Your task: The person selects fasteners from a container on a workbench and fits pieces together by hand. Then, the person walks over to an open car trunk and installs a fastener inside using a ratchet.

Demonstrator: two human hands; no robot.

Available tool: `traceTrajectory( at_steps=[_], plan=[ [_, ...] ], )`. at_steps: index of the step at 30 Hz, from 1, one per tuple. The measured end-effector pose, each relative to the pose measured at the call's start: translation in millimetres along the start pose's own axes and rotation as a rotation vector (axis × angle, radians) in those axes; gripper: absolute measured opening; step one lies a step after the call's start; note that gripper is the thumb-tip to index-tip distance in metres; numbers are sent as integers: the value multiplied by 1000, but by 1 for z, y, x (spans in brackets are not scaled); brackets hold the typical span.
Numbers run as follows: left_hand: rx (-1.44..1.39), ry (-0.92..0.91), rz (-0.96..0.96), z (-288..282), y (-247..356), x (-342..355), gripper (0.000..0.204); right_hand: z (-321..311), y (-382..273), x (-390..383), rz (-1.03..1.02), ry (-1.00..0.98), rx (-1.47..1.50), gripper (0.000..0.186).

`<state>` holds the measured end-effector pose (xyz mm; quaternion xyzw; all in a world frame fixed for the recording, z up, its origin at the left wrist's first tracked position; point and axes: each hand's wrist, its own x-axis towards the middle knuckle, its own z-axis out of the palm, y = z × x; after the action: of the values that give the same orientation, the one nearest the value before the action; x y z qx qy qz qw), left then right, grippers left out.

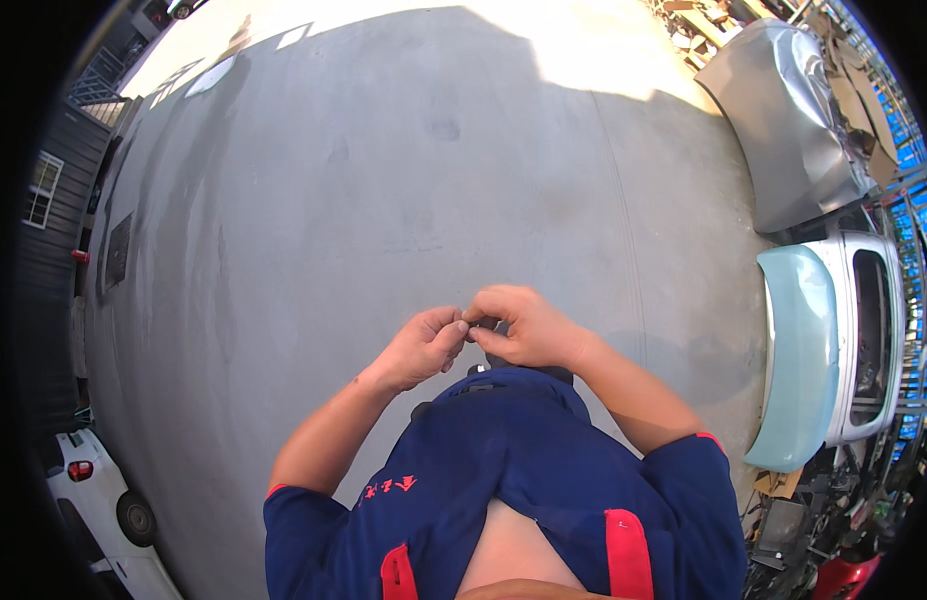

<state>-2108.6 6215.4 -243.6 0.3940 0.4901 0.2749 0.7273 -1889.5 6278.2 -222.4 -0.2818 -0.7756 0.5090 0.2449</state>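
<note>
My left hand (pixel 424 347) and my right hand (pixel 527 326) meet in front of my waist, fingertips touching. Both are closed in a pinch around the same spot. Something small and dark (pixel 476 325) shows between the fingertips, too small and too covered by the fingers to name. My right fingers curl over from above, while the left thumb and forefinger press in from the side. Below the hands lies the front of my dark blue work shirt (pixel 514 430) with red trim.
Grey concrete floor (pixel 384 200) stretches ahead, sunlit at the far end. Along the right lean a crumpled silver car panel (pixel 779 120), a pale green hood (pixel 802 360) and a white tailgate (pixel 839 400), with scrap parts behind. A white car (pixel 114 520) stands at lower left beside a dark building (pixel 59 240).
</note>
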Motion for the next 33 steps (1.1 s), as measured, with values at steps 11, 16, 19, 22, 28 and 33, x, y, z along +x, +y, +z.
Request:
traceTrajectory(
  at_steps=[11,16,19,22,28,33],
  plan=[
    [14,404,76,-373,234,310,25,-157,172,563,-129,-220,44,8],
    [310,592,157,-544,329,422,21,-213,219,814,-128,-441,-1,7],
    [308,632,194,-661,378,513,24,-235,267,959,-138,-456,-153,10],
    [365,620,193,-778,442,607,24,-266,313,1094,-120,-352,-206,12],
    [483,379,152,-1021,618,758,20,-333,358,1370,22,-213,-155,15],
    [542,251,18,-1224,719,882,28,-372,419,1602,92,-238,-194,12]
  ],
)
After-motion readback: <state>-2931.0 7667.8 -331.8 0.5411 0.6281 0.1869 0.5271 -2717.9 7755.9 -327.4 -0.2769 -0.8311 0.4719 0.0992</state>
